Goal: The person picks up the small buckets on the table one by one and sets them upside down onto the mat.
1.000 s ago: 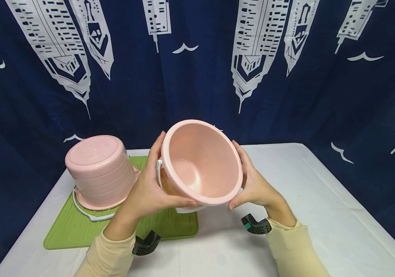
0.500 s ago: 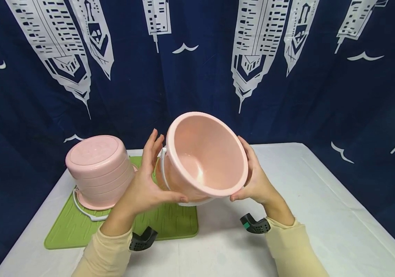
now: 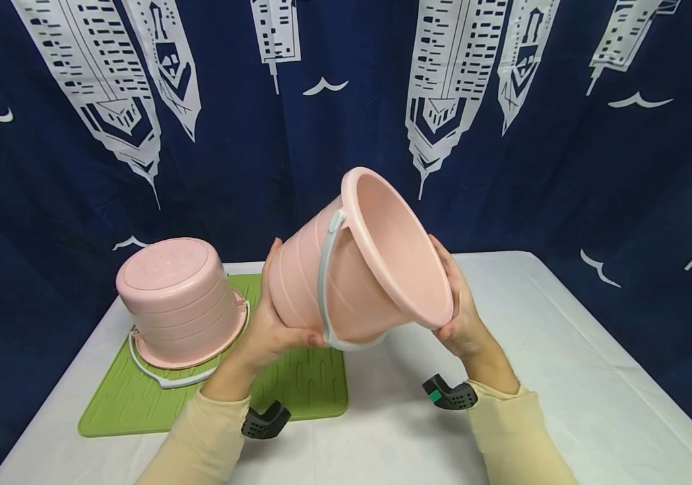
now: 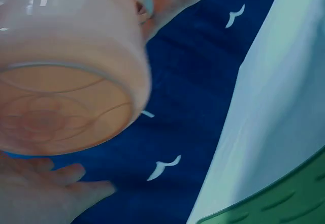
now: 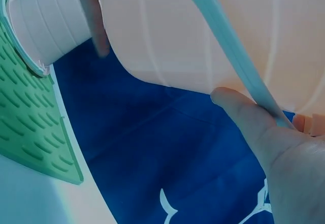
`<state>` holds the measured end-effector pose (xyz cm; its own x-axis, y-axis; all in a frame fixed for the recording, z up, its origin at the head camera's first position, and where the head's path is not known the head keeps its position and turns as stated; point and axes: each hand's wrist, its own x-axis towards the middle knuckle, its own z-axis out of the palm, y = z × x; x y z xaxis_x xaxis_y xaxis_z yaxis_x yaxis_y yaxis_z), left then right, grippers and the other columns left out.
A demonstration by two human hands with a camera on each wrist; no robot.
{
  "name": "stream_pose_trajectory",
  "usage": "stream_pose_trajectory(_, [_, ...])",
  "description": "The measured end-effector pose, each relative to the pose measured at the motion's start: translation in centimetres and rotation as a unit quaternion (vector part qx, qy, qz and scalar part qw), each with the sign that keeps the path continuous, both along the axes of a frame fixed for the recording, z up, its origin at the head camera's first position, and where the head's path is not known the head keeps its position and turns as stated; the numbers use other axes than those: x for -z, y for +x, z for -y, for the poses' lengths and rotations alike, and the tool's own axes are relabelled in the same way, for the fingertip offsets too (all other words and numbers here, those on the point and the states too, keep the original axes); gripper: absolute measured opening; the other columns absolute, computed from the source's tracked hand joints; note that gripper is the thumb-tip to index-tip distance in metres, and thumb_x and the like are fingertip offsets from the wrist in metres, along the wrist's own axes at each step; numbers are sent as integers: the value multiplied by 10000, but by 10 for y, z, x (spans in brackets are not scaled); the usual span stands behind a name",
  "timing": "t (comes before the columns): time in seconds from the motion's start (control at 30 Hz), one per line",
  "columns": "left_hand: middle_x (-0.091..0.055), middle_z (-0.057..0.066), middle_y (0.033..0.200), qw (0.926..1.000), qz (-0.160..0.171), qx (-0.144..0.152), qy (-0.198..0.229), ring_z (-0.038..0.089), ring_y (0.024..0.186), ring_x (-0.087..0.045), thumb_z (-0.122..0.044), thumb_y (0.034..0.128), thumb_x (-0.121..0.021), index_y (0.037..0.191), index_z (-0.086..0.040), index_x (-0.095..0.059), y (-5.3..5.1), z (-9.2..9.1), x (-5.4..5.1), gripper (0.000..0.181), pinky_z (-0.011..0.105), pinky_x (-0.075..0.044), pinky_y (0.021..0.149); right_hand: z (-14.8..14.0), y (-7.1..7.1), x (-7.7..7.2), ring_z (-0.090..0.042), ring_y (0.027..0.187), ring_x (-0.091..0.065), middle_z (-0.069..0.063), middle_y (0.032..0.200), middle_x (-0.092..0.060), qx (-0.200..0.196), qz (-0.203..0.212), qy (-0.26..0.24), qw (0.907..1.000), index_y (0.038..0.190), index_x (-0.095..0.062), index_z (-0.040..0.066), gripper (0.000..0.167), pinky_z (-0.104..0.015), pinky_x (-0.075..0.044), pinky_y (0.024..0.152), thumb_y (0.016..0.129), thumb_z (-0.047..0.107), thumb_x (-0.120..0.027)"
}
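Observation:
A pink bucket (image 3: pixel 327 276) is held in the air, tilted so its mouth faces right and toward me. Its pale handle (image 3: pixel 324 283) hangs down along the near side. My right hand (image 3: pixel 465 316) grips the rim side, and in the right wrist view its thumb (image 5: pixel 244 115) lies by the handle. At the base end is my left hand (image 3: pixel 267 330), fingers behind and thumb below. The left wrist view shows its extended fingers (image 4: pixel 66 178) close to the bucket's bottom (image 4: pixel 56 112); whether they touch is unclear.
A second pink bucket (image 3: pixel 178 310) stands upside down on a green ridged mat (image 3: pixel 297 384), its white handle (image 3: pixel 182 382) lying on the mat. The table has a white cloth (image 3: pixel 564 377). A dark blue patterned curtain (image 3: pixel 346 141) hangs behind.
The held bucket has turned from facing me toward the right, showing its side and handle. My left hand has shifted from the rim to the base; the right hand stays at the rim.

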<state>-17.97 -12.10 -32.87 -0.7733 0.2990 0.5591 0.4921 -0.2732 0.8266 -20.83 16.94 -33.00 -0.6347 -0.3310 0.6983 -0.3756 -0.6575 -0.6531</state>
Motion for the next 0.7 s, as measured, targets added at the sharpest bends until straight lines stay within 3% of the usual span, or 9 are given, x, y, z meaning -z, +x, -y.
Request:
stream_pose_trajectory(0.13, [-282,110,1552,9989,-120,256,380,227,1236,-488,-362,679,-955,1608,-346,83,-1,-4,6,1393,326,-523,926,2,-1,2,-238,1360,-408,-146,1614,-228,-400,70,-17,9992,1606,-112,51,1289,-316,-420,1064,668,271,-969])
stream_pose_trajectory(0.27, [-308,101,1539,9981,-165,295,519,245,1226,-502,-326,717,-940,1598,-404,46,0,-7,5,1325,352,-528,922,1,-4,5,-219,1365,-412,-143,1620,-231,-514,64,116,9986,1610,-72,48,1307,-307,-402,1078,683,287,-961])
stream_pose_trajectory(0.47, [-433,30,1443,9954,-392,724,488,198,1226,-522,-396,770,-891,1574,-381,188,2,-6,8,1346,360,-482,991,2,-4,6,-213,1394,-388,-138,1631,-223,-570,2,180,9982,1605,-53,24,1325,-305,-360,1110,682,322,-954])
stream_pose_trajectory(0.57, [-479,10,1408,9916,-612,1033,480,182,1224,-533,-406,797,-868,1557,-398,234,-1,-3,12,1338,364,-473,1002,4,-4,6,-218,1411,-362,-136,1636,-212,-563,-50,232,9981,1604,-51,16,1340,-309,-346,1119,672,340,-958])
stream_pose_trajectory(0.7, [-476,43,1418,9843,-1216,1107,647,198,1215,-537,-339,852,-831,1576,-433,160,-7,-3,15,1231,373,-486,987,5,-5,7,-225,1438,-312,-132,1650,-174,-471,-111,469,9977,1606,-55,23,1366,-312,-326,1131,652,376,-966])
